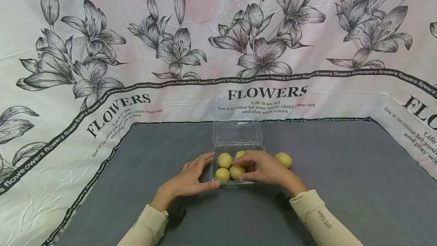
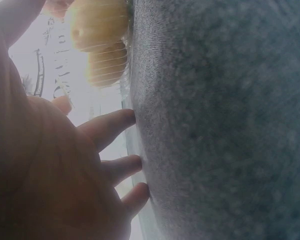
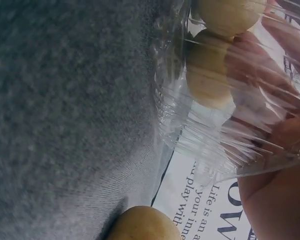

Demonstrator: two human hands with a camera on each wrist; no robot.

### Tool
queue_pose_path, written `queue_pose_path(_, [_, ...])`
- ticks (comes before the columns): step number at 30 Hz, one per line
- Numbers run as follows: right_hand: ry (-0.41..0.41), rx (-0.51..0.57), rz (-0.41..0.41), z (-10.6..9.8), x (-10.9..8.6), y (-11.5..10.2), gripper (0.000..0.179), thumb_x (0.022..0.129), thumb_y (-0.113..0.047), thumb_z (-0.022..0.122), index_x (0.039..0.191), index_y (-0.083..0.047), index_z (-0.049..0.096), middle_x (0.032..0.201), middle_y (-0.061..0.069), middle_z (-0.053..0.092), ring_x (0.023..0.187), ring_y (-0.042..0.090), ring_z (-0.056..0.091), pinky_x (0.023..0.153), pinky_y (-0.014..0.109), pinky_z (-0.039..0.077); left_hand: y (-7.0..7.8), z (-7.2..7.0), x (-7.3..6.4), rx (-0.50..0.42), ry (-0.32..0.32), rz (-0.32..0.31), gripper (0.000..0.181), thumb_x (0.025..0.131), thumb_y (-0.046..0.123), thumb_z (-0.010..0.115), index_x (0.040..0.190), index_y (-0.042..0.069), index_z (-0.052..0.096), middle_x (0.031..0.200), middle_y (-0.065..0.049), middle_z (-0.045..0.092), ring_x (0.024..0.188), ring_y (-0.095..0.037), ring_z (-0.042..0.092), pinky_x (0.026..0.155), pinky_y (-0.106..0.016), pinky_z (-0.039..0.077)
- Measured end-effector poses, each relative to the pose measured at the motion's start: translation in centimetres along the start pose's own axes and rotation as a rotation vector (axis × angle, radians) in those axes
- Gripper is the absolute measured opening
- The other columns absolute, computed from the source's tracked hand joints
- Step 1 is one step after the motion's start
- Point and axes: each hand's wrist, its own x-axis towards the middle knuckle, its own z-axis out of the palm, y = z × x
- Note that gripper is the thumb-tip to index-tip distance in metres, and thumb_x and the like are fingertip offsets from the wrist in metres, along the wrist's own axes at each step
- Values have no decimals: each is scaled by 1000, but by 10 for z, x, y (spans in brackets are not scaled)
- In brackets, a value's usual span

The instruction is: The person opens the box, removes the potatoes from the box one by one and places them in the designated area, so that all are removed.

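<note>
A clear plastic clamshell box (image 1: 210, 175) stands on the table with its lid (image 1: 237, 133) raised at the back. Inside it sit several round yellow fruits that look like lemons, among them one at the back left (image 1: 224, 160) and one at the front left (image 1: 222, 174). My right hand (image 1: 264, 168) reaches into the box and pinches a front lemon (image 1: 237, 172) between thumb and fingers; the box's right part is hidden behind this hand. Along the box's left side lies my left hand (image 1: 189, 177), fingers extended, its thumb near the front left corner.
One more lemon (image 1: 283, 160) lies on the grey tabletop (image 1: 327, 155) just right of the box, behind the right hand. A white flower-printed cloth (image 1: 191, 103) hangs behind and beside the table. Dark objects show near both wrists.
</note>
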Motion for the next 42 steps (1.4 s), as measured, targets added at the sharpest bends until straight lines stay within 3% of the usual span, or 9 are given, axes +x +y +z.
queue_pose_path(13, [-85, 7, -45, -3, 7, 4, 43, 83, -13, 85, 125, -14, 73, 118, 3, 71, 66, 6, 55, 62, 22, 50, 0, 1, -1, 3, 6, -3, 95, 92, 66, 62, 164, 30, 13, 167, 2, 32, 156, -26, 25, 123, -60, 14])
queue_pose_path(18, [-130, -16, -43, -4, 10, 2, 45, 84, -12, 84, 127, -16, 73, 122, 0, 70, 80, 16, 62, 65, 24, 51, 0, 0, -1, 2, 8, -3, 94, 92, 65, 62, 164, 30, 13, 167, 1, 33, 156, -28, 25, 122, -61, 15])
queue_pose_path(25, [-147, -106, -53, -3, 14, -1, 45, 84, -16, 85, 127, -19, 73, 124, -4, 72, 110, 16, 67, 90, 36, 55, 1, -1, -2, -5, 5, 2, 95, 92, 65, 63, 164, 29, 12, 167, 0, 32, 156, -28, 25, 122, -61, 14])
queue_pose_path(42, [-130, -108, -14, 0, 15, -1, 42, 84, -19, 85, 124, -22, 74, 119, -6, 73, 107, 14, 68, 88, 33, 55, 0, 0, 0, -2, 0, 11, 94, 93, 64, 62, 164, 28, 12, 167, -1, 31, 156, -29, 25, 122, -63, 14])
